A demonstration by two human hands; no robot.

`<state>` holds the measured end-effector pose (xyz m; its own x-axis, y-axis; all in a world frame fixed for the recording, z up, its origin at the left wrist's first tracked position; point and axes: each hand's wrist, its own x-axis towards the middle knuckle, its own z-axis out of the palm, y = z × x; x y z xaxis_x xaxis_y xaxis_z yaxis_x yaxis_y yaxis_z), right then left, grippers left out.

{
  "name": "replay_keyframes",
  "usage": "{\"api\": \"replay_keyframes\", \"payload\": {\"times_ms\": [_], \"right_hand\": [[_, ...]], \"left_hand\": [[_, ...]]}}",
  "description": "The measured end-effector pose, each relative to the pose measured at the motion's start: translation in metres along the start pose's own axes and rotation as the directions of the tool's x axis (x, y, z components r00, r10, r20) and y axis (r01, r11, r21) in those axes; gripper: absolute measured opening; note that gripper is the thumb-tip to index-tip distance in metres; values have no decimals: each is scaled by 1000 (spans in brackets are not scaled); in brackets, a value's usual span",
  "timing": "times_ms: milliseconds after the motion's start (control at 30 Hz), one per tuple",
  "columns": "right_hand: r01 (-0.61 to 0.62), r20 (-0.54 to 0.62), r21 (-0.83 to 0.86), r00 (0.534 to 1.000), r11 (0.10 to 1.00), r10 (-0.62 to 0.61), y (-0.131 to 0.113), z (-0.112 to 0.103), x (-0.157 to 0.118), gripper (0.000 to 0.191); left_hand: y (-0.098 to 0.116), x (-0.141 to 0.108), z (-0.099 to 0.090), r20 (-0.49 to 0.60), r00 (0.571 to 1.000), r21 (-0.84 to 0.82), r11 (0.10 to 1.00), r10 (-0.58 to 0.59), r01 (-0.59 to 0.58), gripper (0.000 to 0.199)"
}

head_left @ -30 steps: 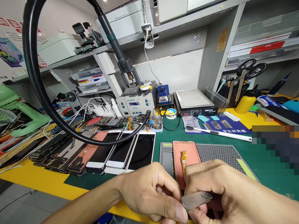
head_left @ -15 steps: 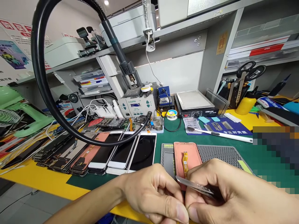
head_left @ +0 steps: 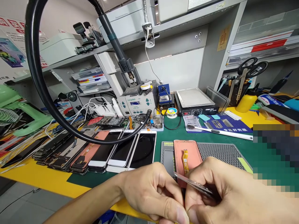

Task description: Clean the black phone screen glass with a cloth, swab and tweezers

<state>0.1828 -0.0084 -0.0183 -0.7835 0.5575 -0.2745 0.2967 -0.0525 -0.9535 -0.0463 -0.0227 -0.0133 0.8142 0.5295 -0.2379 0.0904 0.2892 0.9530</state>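
My left hand is closed at the bottom centre, its thumb and finger pressed together; whatever they pinch is hidden. Touching it from the right, my right hand is closed round metal tweezers, whose tip points up and left. The thumb and fingertip of this hand also meet near my left thumb. Just beyond both hands lies a phone panel with a salmon-pink back, partly covered by my right hand. A yellow flex cable runs down it. Under the panel is a grey perforated mat.
White-framed phone screens and stacked panels lie left. Behind stand a hot-air station, a heating plate and a solder spool. A white toothbrush lies beyond the mat. A black hose loops at upper left.
The view has shifted slightly. The tweezers' tip has moved a little up and left. Both hands stay closed and together.
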Motion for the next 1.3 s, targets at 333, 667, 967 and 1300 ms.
{"api": "replay_keyframes", "payload": {"times_ms": [333, 667, 967, 1300], "right_hand": [[-40, 146, 45, 989, 998, 33, -24, -13, -6, 14], [-270, 202, 557, 961, 785, 187, -31, 7, 1, 20], [-204, -63, 211, 973, 956, 222, -43, 15, 2, 24], [194, -243, -577, 887, 794, -393, -24, 17, 2, 19]], "left_hand": [[5, 0, -1, 50, 994, 113, 988, 99, -104, 32], [14, 3, 3, 61, 993, 238, 965, 102, -114, 16], [14, -1, 2, -22, 964, 455, 862, 264, -225, 19], [17, -5, 4, 3, 846, 740, 568, 534, -361, 23]]}}
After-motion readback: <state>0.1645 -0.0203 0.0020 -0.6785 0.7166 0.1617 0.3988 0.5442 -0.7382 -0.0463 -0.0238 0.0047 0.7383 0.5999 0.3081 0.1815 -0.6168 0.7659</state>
